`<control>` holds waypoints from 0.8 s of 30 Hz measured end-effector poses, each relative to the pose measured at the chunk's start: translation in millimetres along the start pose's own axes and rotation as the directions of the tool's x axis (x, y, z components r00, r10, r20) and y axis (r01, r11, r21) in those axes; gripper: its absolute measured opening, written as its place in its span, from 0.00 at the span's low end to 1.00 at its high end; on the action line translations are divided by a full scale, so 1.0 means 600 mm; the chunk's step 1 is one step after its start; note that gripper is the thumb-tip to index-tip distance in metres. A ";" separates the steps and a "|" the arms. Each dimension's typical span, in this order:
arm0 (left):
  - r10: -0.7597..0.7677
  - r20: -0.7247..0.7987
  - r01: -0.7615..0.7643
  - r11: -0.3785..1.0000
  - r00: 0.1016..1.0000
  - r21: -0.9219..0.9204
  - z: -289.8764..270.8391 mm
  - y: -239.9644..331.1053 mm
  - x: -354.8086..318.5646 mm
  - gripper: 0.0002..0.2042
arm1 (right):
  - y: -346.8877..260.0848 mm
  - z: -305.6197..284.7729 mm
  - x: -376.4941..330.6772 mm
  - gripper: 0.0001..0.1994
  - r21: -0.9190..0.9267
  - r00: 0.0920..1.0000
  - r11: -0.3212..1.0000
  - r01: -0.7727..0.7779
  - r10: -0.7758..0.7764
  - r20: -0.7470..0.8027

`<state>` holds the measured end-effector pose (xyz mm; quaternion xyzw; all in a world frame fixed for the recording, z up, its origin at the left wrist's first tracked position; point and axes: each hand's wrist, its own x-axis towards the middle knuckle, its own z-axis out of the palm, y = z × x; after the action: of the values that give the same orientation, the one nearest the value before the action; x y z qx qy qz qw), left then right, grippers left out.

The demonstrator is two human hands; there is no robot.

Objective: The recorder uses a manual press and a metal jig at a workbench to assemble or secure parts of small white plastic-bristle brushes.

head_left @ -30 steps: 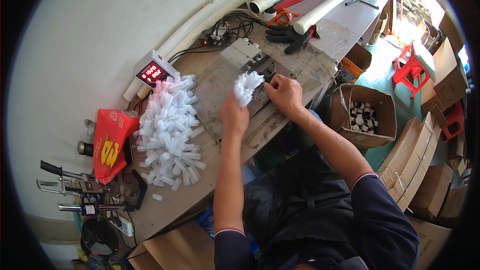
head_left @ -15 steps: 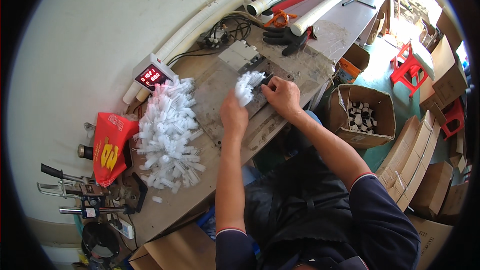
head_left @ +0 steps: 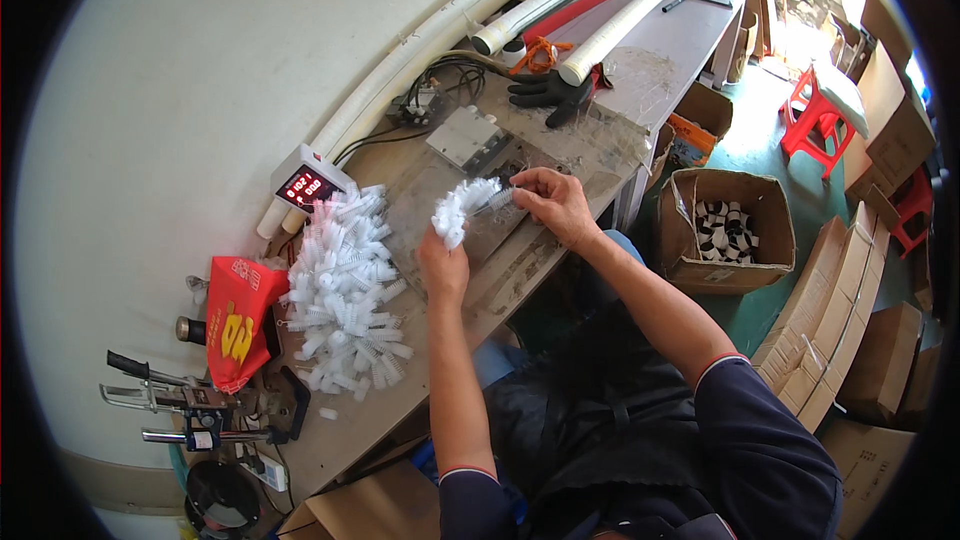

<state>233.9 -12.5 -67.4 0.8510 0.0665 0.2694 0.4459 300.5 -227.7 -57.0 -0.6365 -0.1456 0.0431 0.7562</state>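
My left hand point(head_left: 443, 268) is closed around a small bunch of white bristle brushes point(head_left: 458, 208) above the metal plate on the bench. At the bunch's right end, my right hand point(head_left: 556, 204) pinches the tip of a thinner, greyish-looking bristle brush point(head_left: 500, 199) between thumb and fingers. How many brushes my left hand holds cannot be made out. A heap of similar white brushes point(head_left: 345, 290) lies left of my left hand. Just beyond both hands is a flat grey metal box point(head_left: 466, 138) fixed on the plate.
A counter with a red display point(head_left: 308, 185) stands behind the heap, beside a red bag point(head_left: 240, 325). A black glove point(head_left: 550, 92) and long pale tubes point(head_left: 635, 20) lie farther back. Right of the bench, a carton point(head_left: 725, 275) holds black-and-white pieces, near a red stool point(head_left: 818, 120).
My right hand has come away from the dark fixture on the plate and now pinches a brush end. The brushes in my left hand have shifted left and lower. The view has shifted slightly.
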 end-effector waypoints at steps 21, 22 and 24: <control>-0.025 0.035 0.028 0.997 0.999 -0.072 0.001 -0.010 -0.001 0.09 | -0.006 0.001 -0.003 0.10 0.112 0.996 0.993 -0.049 0.041 0.077; -0.032 0.016 0.033 0.997 0.999 -0.075 0.002 -0.011 -0.001 0.11 | -0.001 0.000 -0.001 0.10 0.111 0.996 0.993 -0.048 0.040 0.080; -0.041 0.025 0.043 0.997 0.999 -0.071 0.005 -0.010 -0.001 0.11 | 0.008 -0.001 0.004 0.09 0.066 0.998 0.998 -0.020 0.017 0.054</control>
<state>235.5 -11.3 -74.0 0.8362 0.0693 0.2520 0.4822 303.3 -226.8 -61.7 -0.6111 -0.1582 0.0717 0.7722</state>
